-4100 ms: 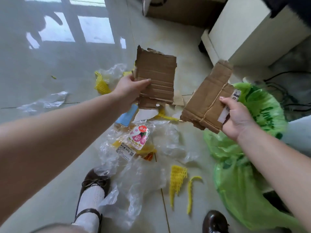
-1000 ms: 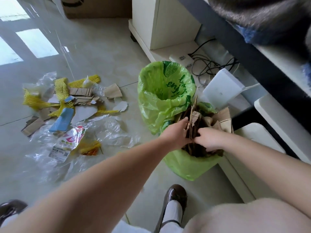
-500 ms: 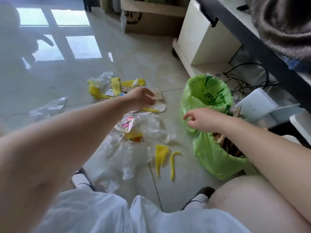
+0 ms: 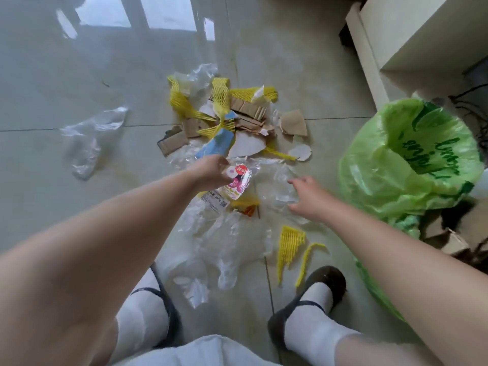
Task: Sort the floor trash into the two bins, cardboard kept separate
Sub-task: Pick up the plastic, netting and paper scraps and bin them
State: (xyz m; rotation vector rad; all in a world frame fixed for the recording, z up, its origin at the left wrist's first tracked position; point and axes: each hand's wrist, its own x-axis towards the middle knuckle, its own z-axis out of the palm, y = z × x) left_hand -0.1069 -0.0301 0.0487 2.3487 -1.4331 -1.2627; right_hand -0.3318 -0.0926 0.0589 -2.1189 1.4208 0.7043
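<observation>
A: Item one, the grips. How are they recorded?

B: The left hand (image 4: 211, 171) is seen low over the floor (image 4: 66, 62), fingers curled at the top edge of a clear printed wrapper (image 4: 233, 184) with a pink and red label; whether the wrapper is actually pinched cannot be told. The right hand (image 4: 307, 198) is held with fingers spread wide, nothing gripped, over crumpled clear plastic film (image 4: 227, 241).

A: Item two, the cardboard?

B: Torn cardboard pieces (image 4: 248, 110) are listed in the far heap, mixed with yellow foam netting (image 4: 221, 95), a blue card (image 4: 216, 145) and white paper scraps (image 4: 245, 147). One brown piece (image 4: 293, 124) is found at the heap's right edge, another (image 4: 173, 142) at its left edge. More cardboard is seen in the nearer bin (image 4: 449, 239), at the right edge of the view.

A: Item three, the bins?

B: A green-lined bin (image 4: 412, 154) is placed to the right of the heap, mouth open. The nearer bin is set just beside it, largely hidden by the right arm.

A: Remaining stock?

B: Two yellow netting strips (image 4: 290, 241) are logged near the right shoe (image 4: 309, 299). A separate clear bag (image 4: 89, 138) is noted well apart at the left. A cream cabinet (image 4: 412, 35) is entered at the far right.
</observation>
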